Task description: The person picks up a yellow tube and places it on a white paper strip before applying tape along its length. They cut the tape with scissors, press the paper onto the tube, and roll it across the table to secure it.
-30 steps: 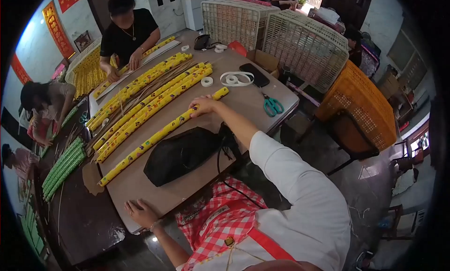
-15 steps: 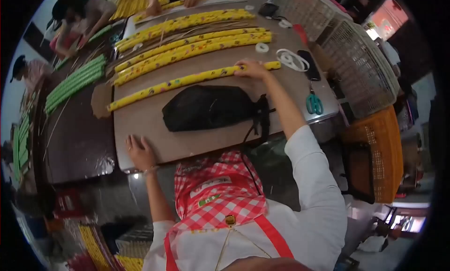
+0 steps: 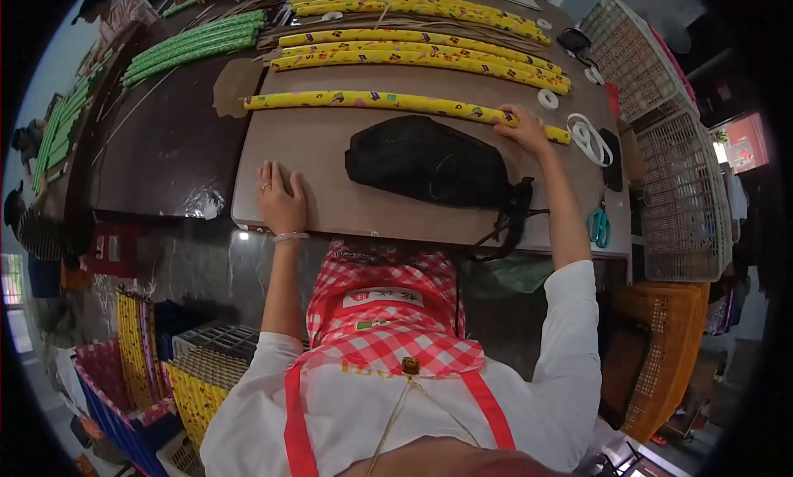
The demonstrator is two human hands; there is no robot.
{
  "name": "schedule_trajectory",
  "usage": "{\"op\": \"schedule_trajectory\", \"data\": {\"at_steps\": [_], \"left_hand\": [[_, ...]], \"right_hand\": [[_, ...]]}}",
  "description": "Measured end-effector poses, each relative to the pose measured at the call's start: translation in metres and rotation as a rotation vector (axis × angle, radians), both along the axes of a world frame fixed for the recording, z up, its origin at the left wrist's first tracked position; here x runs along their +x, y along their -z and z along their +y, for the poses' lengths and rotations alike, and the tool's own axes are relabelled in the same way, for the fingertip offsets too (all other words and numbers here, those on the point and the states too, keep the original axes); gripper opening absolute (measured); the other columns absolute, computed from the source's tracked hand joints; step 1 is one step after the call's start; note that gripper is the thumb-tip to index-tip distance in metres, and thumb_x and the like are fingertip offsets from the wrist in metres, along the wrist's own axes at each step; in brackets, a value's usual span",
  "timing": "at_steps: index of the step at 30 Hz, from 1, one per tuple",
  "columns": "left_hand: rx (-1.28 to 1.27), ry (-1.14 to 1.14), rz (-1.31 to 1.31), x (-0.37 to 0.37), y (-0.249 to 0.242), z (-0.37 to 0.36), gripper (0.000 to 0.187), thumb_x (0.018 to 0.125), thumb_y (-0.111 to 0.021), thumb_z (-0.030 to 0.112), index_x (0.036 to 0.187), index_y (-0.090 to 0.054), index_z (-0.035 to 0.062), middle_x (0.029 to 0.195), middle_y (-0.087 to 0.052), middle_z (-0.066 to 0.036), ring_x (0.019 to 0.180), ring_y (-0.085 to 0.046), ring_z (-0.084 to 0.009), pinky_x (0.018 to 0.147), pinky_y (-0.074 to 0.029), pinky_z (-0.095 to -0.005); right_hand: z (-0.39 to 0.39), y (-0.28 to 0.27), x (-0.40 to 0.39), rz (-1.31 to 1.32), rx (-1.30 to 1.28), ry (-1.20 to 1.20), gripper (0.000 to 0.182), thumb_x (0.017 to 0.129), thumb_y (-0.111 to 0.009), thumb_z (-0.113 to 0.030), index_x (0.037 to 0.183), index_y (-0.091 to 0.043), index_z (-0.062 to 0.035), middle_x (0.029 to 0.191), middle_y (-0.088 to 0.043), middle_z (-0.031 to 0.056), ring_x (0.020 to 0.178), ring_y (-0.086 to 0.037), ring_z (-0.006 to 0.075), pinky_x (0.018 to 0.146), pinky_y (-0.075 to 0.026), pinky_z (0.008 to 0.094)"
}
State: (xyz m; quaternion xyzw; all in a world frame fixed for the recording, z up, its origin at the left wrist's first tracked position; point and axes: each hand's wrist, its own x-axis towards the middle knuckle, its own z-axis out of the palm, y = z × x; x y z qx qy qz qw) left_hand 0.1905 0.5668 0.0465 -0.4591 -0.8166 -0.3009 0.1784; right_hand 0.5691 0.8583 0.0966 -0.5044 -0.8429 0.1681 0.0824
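Note:
A long yellow patterned tube [image 3: 376, 101] lies across the brown table, apart from the others. Near its right end my right hand [image 3: 522, 128] has its fingers closed over it. My left hand [image 3: 281, 200] rests flat near the table's front left corner, fingers stretched out, with nothing in it. Between my hands and nearer to me than the tube lies a black cloth bag [image 3: 425, 161] with straps trailing over the front edge. Farther back are several more yellow tubes [image 3: 421, 57] in rows, with thin brown strips [image 3: 372, 21] among them.
At the right are a white tape loop [image 3: 590, 140], a tape roll [image 3: 548, 99], a dark phone [image 3: 611, 159] and teal-handled scissors [image 3: 600, 227]. White plastic crates [image 3: 681, 196] stand beyond that edge. Green tubes [image 3: 194, 47] lie on the dark table [image 3: 157, 163] at left; co-workers sit farther off.
My view has shifted and turned, so the table appears higher and farther right. My right hand stays on the yellow tube and my left hand stays flat on the table.

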Motion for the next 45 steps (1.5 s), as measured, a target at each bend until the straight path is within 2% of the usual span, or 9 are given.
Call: {"op": "schedule_trajectory", "data": {"at_steps": [7,10,13,17,20,25,32,34,45], "left_hand": [[0.054,0.064,-0.016,0.002,-0.007,-0.002,0.029,0.083,-0.058,0.019,0.106,-0.059,0.0013,0.113,-0.055,-0.017,0.112,-0.047,-0.0344,0.095,-0.036,-0.0414],[0.041,0.263,-0.17,0.003,-0.019,0.007,0.027,0.08,-0.057,0.011,0.107,-0.059,0.0078,0.111,-0.057,-0.01,0.113,-0.047,-0.0316,0.1,-0.03,-0.0455],[0.087,0.427,-0.084,0.0,-0.041,0.049,0.031,0.078,-0.058,0.01,0.11,-0.058,0.0085,0.114,-0.055,-0.01,0.116,-0.045,-0.0306,0.1,-0.029,-0.0446],[-0.057,0.418,0.016,-0.013,-0.045,0.122,0.061,0.08,-0.06,0.037,0.132,-0.037,0.0151,0.135,-0.037,-0.007,0.128,-0.03,-0.0261,0.104,-0.025,-0.043],[-0.184,0.523,0.168,-0.017,-0.043,0.15,0.071,0.076,-0.058,0.049,0.133,-0.033,0.0158,0.135,-0.037,-0.005,0.13,-0.026,-0.0248,0.105,-0.022,-0.0415],[-0.275,0.676,0.124,-0.025,-0.023,0.164,0.046,0.081,-0.054,0.044,0.12,-0.05,0.0203,0.125,-0.047,0.0,0.126,-0.033,-0.0231,0.105,-0.019,-0.0441],[-0.275,0.652,0.15,-0.03,-0.013,0.177,0.045,0.08,-0.054,0.046,0.118,-0.052,0.0213,0.123,-0.049,0.0,0.123,-0.036,-0.021,0.104,-0.021,-0.0413],[-0.283,0.656,0.136,-0.028,-0.019,0.173,0.047,0.079,-0.055,0.049,0.116,-0.053,0.021,0.122,-0.049,0.0,0.123,-0.037,-0.0208,0.104,-0.022,-0.0399],[-0.285,0.642,0.136,-0.026,-0.021,0.174,0.047,0.081,-0.052,0.048,0.118,-0.052,0.0194,0.123,-0.049,-0.001,0.122,-0.037,-0.0223,0.103,-0.023,-0.0396]], "right_hand": [[0.001,0.012,0.005,-0.018,0.062,-0.018,0.05,0.07,-0.065,-0.049,0.111,-0.055,-0.0217,0.111,-0.053,0.0011,0.112,-0.044,0.023,0.094,-0.021,0.0411],[0.001,-0.001,-0.001,0.002,0.108,-0.019,0.049,0.07,-0.066,-0.048,0.11,-0.056,-0.0209,0.111,-0.054,0.0014,0.11,-0.045,0.0229,0.095,-0.022,0.0415],[0.002,-0.016,-0.006,-0.211,0.116,-0.11,0.05,0.07,-0.067,-0.045,0.113,-0.055,-0.0201,0.112,-0.053,0.0029,0.109,-0.047,0.0207,0.098,-0.02,0.0423],[-0.001,-0.007,-0.013,-0.137,0.127,-0.132,0.056,0.071,-0.067,-0.044,0.119,-0.05,-0.02,0.112,-0.053,0.0049,0.107,-0.048,0.0219,0.097,-0.022,0.0441],[-0.01,-0.008,-0.03,-0.059,0.103,-0.13,0.061,0.073,-0.065,-0.042,0.126,-0.043,-0.0204,0.113,-0.053,0.0058,0.105,-0.049,0.0236,0.096,-0.025,0.0444],[-0.011,-0.003,-0.046,0.0,0.327,-0.42,0.059,0.081,-0.059,-0.036,0.133,-0.035,-0.0215,0.119,-0.05,0.0066,0.107,-0.048,0.0253,0.095,-0.029,0.0407],[-0.002,-0.002,-0.061,-0.048,0.415,-0.565,0.06,0.079,-0.061,-0.028,0.133,-0.036,-0.0199,0.131,-0.043,0.0063,0.111,-0.047,0.0219,0.093,-0.032,0.037],[0.003,0.0,-0.063,-0.134,0.551,-0.672,0.053,0.081,-0.059,-0.029,0.13,-0.04,-0.0224,0.137,-0.037,0.0002,0.11,-0.048,0.0174,0.092,-0.032,0.0369],[-0.005,-0.002,-0.059,-0.121,0.944,-0.783,0.047,0.081,-0.058,-0.028,0.126,-0.045,-0.0263,0.136,-0.038,-0.0039,0.112,-0.046,0.0121,0.092,-0.031,0.0321]]}}
